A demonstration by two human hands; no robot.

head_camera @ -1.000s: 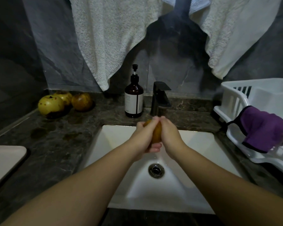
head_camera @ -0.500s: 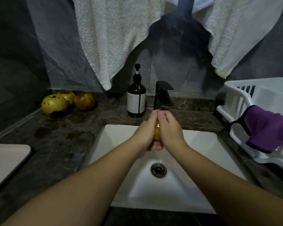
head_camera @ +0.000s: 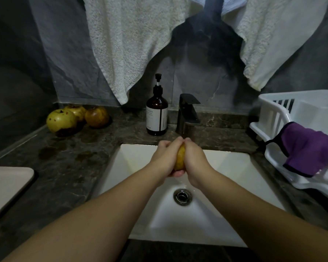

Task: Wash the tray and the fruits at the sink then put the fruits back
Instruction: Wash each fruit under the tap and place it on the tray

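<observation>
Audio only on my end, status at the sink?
Left hand and right hand both clasp one yellow-brown round fruit over the white sink basin. Three fruits wait on the counter. Nothing blocking.

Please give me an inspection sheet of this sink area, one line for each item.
Surface: dark stone counter, wet patches; white sink.
Job's things: one fruit between both hands; three fruits at back left; tray at left edge.
Clutter: soap bottle, rack with purple cloth.
Hands: left hand and right hand grip the fruit over the sink.
Cables: nothing seen.
Surroundings: faucet, two towels hanging above.
</observation>
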